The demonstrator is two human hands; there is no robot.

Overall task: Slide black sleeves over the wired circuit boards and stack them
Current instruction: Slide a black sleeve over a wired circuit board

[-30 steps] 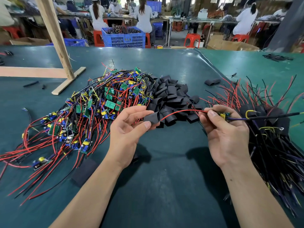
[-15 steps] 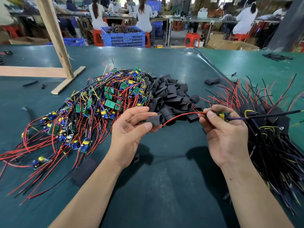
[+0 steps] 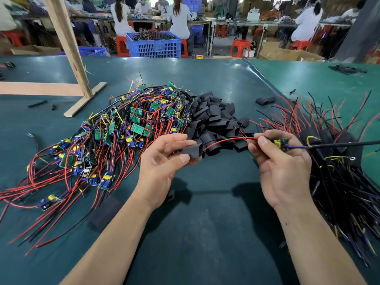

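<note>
Now red wire (image 3: 224,140) further into sleeve (image 3: 192,152), hands closer

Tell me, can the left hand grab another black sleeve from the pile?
Probably not yet: the left hand already pinches a black sleeve, though the pile of sleeves lies uncovered just beyond it.

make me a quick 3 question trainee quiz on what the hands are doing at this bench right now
1. True or false: the left hand holds a black sleeve.
2. Which wires already run into the sleeve? A) the red and black ones B) the purple ones C) none
3. Fill in: the right hand pinches the ____ by its wires.

Key
1. True; thumb and fingers grip it.
2. A; the red wire and the black wire beside it enter the sleeve's open end.
3. Board; it is still bare, outside the sleeve.
</note>
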